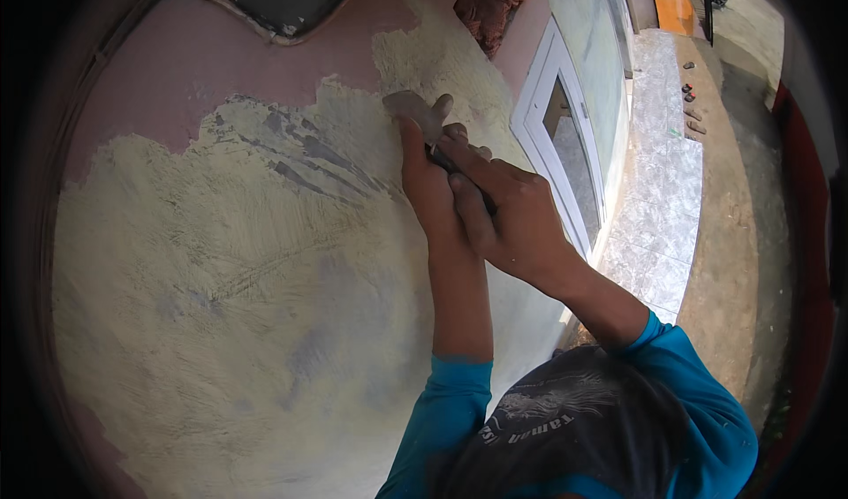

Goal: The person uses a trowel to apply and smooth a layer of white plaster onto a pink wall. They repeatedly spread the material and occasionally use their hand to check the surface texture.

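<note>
**A putty knife (408, 104) shared by two hands before a patchy wall (221, 340)**

The putty knife is in the upper middle of the frame, its broad greyish blade directed to the upper left. The hands are together on it. The right hand (521, 221) is closed around the dark handle (488, 202), with the index finger laid forward; the left hand (428, 185) comes from below and seems closed near the root of the blade, although its palm is hidden. Whether the edge touches the wall, I cannot tell.

I judge this tool to be light and rather stiff, perhaps with a little spring in the blade. It is hardly fragile, but dusty or damp fingers could slip on it. The handle is the proper place to take hold; a second hand should support just behind the blade, with fingertips away from the edge. The pale rough coat at left probably gives an uneven drag.
</note>
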The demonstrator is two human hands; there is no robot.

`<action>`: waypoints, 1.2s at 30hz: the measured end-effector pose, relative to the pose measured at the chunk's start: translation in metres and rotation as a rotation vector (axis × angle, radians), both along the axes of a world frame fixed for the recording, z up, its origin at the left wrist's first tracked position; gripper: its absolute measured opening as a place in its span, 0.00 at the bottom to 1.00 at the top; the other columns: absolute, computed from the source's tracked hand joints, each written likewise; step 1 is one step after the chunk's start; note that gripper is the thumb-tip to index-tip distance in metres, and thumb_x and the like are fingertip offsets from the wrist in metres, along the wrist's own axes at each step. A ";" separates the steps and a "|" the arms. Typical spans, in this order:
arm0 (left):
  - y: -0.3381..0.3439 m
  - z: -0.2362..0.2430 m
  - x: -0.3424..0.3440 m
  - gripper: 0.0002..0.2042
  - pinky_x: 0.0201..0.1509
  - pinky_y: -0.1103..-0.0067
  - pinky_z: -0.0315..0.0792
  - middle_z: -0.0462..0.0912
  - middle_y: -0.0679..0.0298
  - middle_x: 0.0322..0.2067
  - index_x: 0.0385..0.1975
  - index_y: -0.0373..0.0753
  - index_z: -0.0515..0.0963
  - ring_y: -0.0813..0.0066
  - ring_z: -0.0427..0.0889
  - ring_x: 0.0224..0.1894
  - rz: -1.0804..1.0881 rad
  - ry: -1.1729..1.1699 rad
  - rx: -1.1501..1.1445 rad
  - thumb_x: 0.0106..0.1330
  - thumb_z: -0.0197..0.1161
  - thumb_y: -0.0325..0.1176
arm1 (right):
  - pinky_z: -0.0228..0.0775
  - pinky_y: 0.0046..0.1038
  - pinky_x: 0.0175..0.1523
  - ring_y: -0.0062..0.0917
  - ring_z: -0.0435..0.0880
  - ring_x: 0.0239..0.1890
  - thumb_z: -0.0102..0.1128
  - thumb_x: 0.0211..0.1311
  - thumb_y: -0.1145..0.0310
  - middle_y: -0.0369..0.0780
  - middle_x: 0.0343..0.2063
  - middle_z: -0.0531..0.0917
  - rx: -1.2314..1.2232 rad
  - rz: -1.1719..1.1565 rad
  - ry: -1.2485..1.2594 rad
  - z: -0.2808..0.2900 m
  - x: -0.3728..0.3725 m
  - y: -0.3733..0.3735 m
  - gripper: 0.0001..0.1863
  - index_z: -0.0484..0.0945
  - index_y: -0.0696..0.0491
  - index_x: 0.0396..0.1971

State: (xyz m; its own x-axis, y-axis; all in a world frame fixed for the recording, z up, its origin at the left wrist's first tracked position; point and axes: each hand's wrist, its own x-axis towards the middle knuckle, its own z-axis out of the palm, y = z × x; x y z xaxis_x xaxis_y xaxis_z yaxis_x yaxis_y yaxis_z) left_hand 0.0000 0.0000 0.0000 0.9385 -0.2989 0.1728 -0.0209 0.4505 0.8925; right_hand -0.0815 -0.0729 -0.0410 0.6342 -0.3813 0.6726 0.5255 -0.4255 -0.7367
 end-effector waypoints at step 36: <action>-0.015 0.020 0.012 0.36 0.36 0.78 0.74 0.77 0.69 0.34 0.71 0.30 0.73 0.81 0.76 0.30 -0.043 0.005 -0.098 0.88 0.48 0.64 | 0.84 0.41 0.40 0.47 0.93 0.33 0.61 0.76 0.71 0.54 0.34 0.90 -0.063 -0.056 -0.088 0.030 0.011 -0.016 0.24 0.83 0.56 0.69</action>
State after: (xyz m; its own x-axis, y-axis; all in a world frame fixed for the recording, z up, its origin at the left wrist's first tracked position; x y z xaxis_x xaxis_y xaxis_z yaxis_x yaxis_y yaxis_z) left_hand 0.0116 -0.0146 0.0204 0.9261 -0.3209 0.1986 0.0047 0.5360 0.8442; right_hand -0.0703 -0.0888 -0.0112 0.5505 -0.3695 0.7486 0.5612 -0.5000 -0.6595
